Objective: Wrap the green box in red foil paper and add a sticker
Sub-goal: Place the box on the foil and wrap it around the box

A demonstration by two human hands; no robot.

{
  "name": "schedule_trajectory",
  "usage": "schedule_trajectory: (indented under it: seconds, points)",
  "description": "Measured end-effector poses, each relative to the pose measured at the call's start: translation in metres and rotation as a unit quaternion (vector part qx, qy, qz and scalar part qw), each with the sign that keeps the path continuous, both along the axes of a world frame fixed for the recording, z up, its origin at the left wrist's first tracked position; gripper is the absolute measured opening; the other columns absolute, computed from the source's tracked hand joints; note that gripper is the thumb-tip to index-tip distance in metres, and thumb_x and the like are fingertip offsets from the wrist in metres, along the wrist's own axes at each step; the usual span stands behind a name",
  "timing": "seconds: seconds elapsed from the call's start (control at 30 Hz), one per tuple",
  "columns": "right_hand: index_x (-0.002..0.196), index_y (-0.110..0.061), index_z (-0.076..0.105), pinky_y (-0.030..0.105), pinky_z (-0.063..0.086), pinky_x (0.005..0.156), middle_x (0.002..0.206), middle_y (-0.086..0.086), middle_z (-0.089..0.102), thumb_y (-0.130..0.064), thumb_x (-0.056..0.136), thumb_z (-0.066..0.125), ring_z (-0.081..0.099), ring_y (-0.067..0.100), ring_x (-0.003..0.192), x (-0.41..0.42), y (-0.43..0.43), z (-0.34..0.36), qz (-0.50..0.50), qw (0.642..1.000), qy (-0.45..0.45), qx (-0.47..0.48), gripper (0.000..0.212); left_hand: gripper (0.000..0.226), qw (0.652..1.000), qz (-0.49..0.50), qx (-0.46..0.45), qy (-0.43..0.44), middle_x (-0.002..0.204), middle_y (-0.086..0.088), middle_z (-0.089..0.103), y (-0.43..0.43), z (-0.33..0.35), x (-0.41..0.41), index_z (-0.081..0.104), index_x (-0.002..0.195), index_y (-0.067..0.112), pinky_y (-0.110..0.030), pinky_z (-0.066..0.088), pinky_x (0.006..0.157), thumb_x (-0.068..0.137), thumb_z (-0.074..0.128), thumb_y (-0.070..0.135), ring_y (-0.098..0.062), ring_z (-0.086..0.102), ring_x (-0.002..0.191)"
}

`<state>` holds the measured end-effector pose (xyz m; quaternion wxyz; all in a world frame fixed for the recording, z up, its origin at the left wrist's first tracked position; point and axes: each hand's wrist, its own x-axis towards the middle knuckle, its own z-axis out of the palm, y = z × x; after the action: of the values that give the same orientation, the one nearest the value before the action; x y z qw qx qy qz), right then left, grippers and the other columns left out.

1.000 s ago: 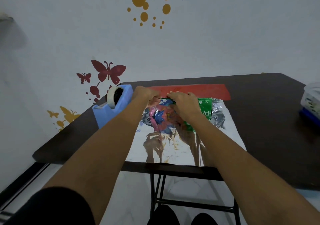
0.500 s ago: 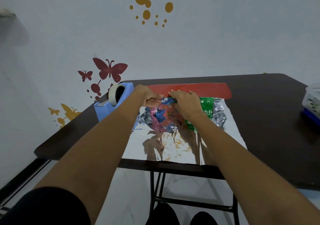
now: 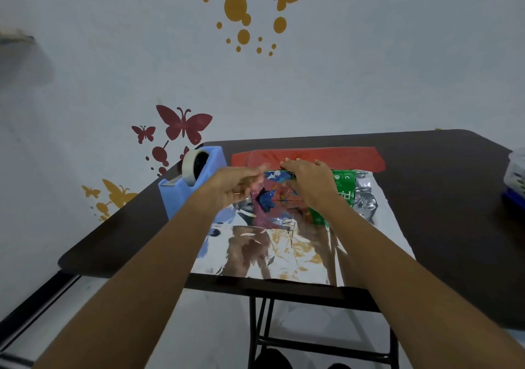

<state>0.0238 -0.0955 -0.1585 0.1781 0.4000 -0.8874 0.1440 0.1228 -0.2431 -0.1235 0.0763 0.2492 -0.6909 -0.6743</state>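
Note:
The green box (image 3: 344, 190) lies at the far middle of the table on a sheet of foil paper (image 3: 284, 250), which has its silver side up. The foil's red side (image 3: 341, 157) shows in a strip beyond the box. A flap of foil is folded over the box's left part and reflects colours. My right hand (image 3: 311, 182) presses flat on top of this flap and the box, fingers straight. My left hand (image 3: 234, 188) hovers at the box's left end, blurred, with its fingers loosely stretched toward the foil and nothing plainly held.
A blue tape dispenser (image 3: 196, 182) with a roll of tape stands at the table's far left, just left of my left hand. A clear plastic container (image 3: 516, 174) sits at the right edge. The dark table (image 3: 440, 212) ends close to me, with its metal legs below.
My left hand has drawn back from the box's far-left corner toward me and is now blurred in motion. My right hand stays pressed on the foil-covered box.

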Motion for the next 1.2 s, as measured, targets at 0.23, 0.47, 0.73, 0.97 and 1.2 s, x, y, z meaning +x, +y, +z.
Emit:
schedule_trajectory:
  seconds: [0.23, 0.47, 0.73, 0.97, 1.2]
  points:
    - [0.137, -0.026, 0.043, 0.039, 0.023, 0.111, 0.147, -0.007, 0.040, -0.026, 0.097, 0.049, 0.039, 0.012, 0.134, 0.000, 0.000, 0.001, -0.001, 1.000, 0.008, -0.002, 0.041, 0.019, 0.996, 0.085, -0.035, 0.015, 0.037, 0.002, 0.056, 0.019, 0.011, -0.035, 0.061, 0.065, 0.004, -0.009, 0.037, 0.034, 0.081, 0.071, 0.006, -0.002, 0.048, 0.028]
    - [0.138, -0.026, 0.043, 0.040, 0.023, 0.112, 0.147, -0.006, 0.040, -0.030, 0.096, 0.048, 0.038, 0.012, 0.135, -0.001, 0.000, 0.000, 0.002, 1.000, 0.012, -0.008, 0.042, 0.038, 0.985, 0.116, -0.121, -0.034, 0.035, -0.005, 0.052, 0.017, 0.011, -0.052, 0.058, 0.042, 0.001, -0.020, 0.039, 0.044, 0.079, 0.067, -0.002, -0.013, 0.048, 0.034]
    - [0.136, -0.026, 0.045, 0.041, 0.023, 0.111, 0.144, -0.005, 0.044, -0.030, 0.095, 0.051, 0.042, 0.014, 0.132, -0.001, -0.001, -0.002, 0.004, 1.000, 0.002, -0.019, 0.042, 0.023, 0.933, 0.138, -0.322, -0.078, 0.082, -0.012, 0.070, 0.025, 0.012, -0.060, 0.071, 0.083, 0.001, -0.029, 0.053, 0.066, 0.073, 0.074, 0.021, -0.021, 0.067, 0.075]
    - [0.138, -0.027, 0.043, 0.040, 0.023, 0.112, 0.147, -0.007, 0.040, -0.031, 0.096, 0.049, 0.036, 0.013, 0.136, -0.002, 0.000, -0.002, 0.003, 1.000, 0.007, -0.014, 0.043, 0.033, 0.938, 0.089, -0.307, -0.138, 0.062, -0.006, 0.061, 0.018, 0.016, -0.058, 0.056, 0.057, 0.009, -0.023, 0.038, 0.056, 0.077, 0.075, 0.027, -0.017, 0.049, 0.053]
    - [0.135, -0.027, 0.046, 0.039, 0.027, 0.110, 0.144, -0.007, 0.044, -0.034, 0.095, 0.051, 0.046, 0.013, 0.129, -0.003, -0.001, -0.002, -0.003, 1.000, 0.019, -0.009, 0.041, 0.028, 0.970, 0.025, -0.204, -0.128, 0.052, -0.009, 0.062, 0.019, 0.029, -0.048, 0.052, 0.063, 0.004, -0.021, 0.049, 0.064, 0.086, 0.067, 0.006, -0.014, 0.059, 0.053]
